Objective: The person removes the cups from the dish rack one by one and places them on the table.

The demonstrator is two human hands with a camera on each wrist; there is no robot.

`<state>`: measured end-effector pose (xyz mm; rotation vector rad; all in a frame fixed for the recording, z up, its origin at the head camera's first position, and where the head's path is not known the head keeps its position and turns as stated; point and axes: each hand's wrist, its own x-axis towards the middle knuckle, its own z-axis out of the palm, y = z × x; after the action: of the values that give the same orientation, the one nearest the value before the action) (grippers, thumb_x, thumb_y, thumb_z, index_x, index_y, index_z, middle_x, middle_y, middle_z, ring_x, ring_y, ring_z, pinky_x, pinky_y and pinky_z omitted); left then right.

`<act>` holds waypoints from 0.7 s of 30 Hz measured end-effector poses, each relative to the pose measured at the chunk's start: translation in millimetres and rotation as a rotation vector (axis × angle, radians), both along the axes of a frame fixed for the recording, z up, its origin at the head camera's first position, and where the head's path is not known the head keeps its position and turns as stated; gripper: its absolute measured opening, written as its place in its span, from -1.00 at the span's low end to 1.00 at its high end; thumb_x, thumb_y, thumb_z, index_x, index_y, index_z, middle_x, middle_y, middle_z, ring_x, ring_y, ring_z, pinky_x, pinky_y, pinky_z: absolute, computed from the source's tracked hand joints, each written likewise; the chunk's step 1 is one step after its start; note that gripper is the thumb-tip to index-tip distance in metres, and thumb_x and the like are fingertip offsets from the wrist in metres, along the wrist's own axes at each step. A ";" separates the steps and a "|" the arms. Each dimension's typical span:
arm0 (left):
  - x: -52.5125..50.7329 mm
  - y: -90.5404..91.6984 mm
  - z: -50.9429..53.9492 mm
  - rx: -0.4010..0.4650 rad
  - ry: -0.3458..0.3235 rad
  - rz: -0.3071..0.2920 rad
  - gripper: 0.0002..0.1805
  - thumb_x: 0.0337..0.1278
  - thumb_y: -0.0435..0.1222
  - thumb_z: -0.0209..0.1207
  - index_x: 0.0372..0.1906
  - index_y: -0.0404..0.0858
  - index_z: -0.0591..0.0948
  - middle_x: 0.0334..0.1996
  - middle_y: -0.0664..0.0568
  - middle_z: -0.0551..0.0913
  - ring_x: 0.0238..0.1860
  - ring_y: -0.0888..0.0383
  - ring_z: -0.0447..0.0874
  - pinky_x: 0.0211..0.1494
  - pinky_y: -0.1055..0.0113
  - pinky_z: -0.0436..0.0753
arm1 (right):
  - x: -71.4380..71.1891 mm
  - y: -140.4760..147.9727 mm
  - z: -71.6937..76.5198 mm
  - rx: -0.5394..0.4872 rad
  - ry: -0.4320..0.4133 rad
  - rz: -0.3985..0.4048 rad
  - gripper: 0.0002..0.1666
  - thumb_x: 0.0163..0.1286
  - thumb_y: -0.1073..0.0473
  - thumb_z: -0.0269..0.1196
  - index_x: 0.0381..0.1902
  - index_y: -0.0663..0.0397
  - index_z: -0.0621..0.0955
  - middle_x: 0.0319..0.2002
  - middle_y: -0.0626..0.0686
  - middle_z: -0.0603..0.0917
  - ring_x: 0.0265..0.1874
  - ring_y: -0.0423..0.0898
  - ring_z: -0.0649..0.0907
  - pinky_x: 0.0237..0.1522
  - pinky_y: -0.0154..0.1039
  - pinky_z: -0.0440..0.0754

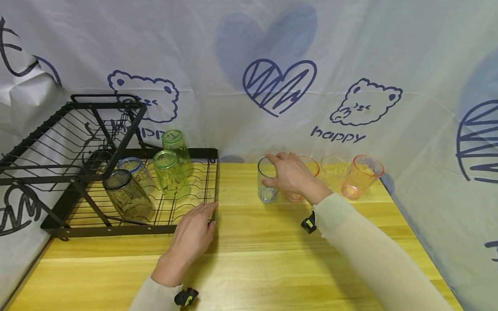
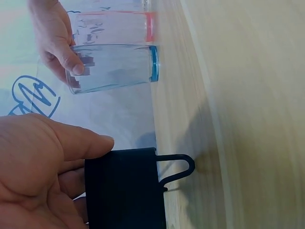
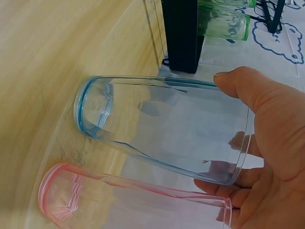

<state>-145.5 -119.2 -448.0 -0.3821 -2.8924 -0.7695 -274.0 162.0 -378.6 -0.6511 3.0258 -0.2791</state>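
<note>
A blue-tinted clear glass [image 1: 266, 190] stands upright on the wooden table. My right hand [image 1: 293, 175] grips it near the rim from above, thumb on one side and fingers on the other in the right wrist view. Just right of it, partly behind the hand, stands a pink-tinted glass [image 3: 143, 191] with a red rim. My left hand [image 1: 194, 229] holds the front right corner of a black wire dish rack [image 1: 215, 181]. In the left wrist view, its thumb lies on the rack's black edge panel [image 2: 126, 186] and its other fingers are partly hidden behind it.
Upside down in the rack are two green glasses [image 1: 171, 175], a blue-rimmed glass [image 1: 136, 170] and a dark grey glass [image 1: 126, 196]. An upper rack tier [image 1: 70, 142] overhangs the left. A pale yellow glass [image 1: 332, 166] and an orange glass [image 1: 359, 179] stand far right, by the cloth backdrop.
</note>
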 end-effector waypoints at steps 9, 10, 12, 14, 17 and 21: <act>-2.3 -1.9 11.4 -0.025 -0.036 -0.030 -0.44 0.39 -0.38 0.29 0.44 -0.38 0.51 0.42 -0.25 0.55 0.52 -0.29 0.40 0.57 -0.18 0.38 | 0.2 1.1 -0.5 -0.015 -0.004 0.004 0.02 0.38 -0.25 0.36 0.63 0.09 0.31 0.49 0.30 0.47 0.52 0.25 0.41 0.67 0.23 0.06; -3.3 -3.1 14.0 -0.023 -0.036 -0.029 -0.44 0.41 -0.36 0.29 0.44 -0.37 0.51 0.43 -0.24 0.55 0.52 -0.29 0.39 0.57 -0.18 0.38 | 0.1 1.0 -0.5 -0.016 -0.006 0.004 0.02 0.38 -0.25 0.36 0.63 0.09 0.31 0.49 0.30 0.46 0.52 0.25 0.41 0.68 0.22 0.06; -6.8 -6.7 20.9 -0.014 -0.033 -0.019 -0.45 0.45 -0.31 0.27 0.45 -0.34 0.52 0.44 -0.25 0.53 0.52 -0.28 0.39 0.56 -0.20 0.39 | 0.1 0.8 -0.3 -0.017 -0.011 0.001 0.02 0.39 -0.26 0.36 0.63 0.09 0.31 0.49 0.29 0.46 0.53 0.25 0.40 0.68 0.21 0.06; -12.3 -11.5 28.6 -0.003 0.018 -0.003 -0.50 0.46 -0.30 0.25 0.42 -0.33 0.55 0.42 -0.26 0.56 0.48 -0.28 0.45 0.52 -0.20 0.45 | 0.1 0.6 -0.3 -0.017 -0.013 0.000 0.02 0.39 -0.26 0.35 0.63 0.09 0.31 0.49 0.29 0.46 0.53 0.25 0.40 0.68 0.20 0.06; -23.8 -21.1 44.6 0.008 0.132 0.020 -0.56 0.43 -0.37 0.23 0.34 -0.34 0.61 0.35 -0.27 0.62 0.39 -0.28 0.54 0.45 -0.20 0.52 | 0.0 0.6 -0.2 -0.013 -0.012 0.002 0.02 0.39 -0.26 0.36 0.63 0.09 0.31 0.49 0.30 0.46 0.53 0.25 0.40 0.68 0.20 0.06; -43.5 -36.4 73.0 -0.010 0.269 0.052 -0.61 0.39 -0.43 0.21 0.27 -0.36 0.64 0.27 -0.26 0.67 0.33 -0.28 0.56 0.44 -0.18 0.51 | -0.4 0.8 0.1 -0.011 -0.013 0.007 0.02 0.39 -0.25 0.37 0.62 0.11 0.31 0.49 0.31 0.46 0.52 0.26 0.40 0.67 0.21 0.07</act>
<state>-189.0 -155.6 -375.0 -0.3777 -2.6446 -0.6407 -274.4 162.8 -378.6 -0.6574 3.0117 -0.2979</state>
